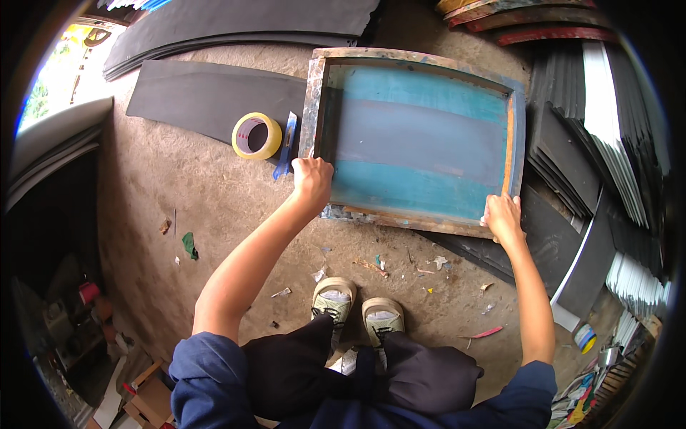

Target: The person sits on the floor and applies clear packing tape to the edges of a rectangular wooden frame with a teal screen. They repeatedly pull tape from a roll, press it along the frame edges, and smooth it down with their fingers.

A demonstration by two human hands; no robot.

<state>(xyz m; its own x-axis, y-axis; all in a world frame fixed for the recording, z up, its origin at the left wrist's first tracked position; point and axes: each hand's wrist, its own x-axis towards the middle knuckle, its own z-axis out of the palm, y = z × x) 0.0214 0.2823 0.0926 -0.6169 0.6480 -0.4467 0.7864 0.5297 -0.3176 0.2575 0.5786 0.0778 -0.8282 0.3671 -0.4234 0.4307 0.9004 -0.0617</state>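
A wooden screen-printing frame (418, 139), its rim stained with paint, is in front of me over the floor. Its mesh is teal with a wide grey-blue band across the middle. My left hand (313, 184) is closed round the frame's left side near the close corner. On the right side, also near the close corner, my right hand (504, 218) grips the rim. Just left of the frame, a blue utility knife (287, 146) and a yellow roll of tape (272, 137) rest on a dark sheet (193, 89). Whether the frame touches what is beneath it cannot be told.
Stacked black sheets (243, 21) lie at the far left, and more dark and white sheets (607, 136) are piled along the right. Paint-stained frames (529, 18) stand at the far right. Small scraps litter the concrete floor (164, 157). A dark recess with clutter is at the left.
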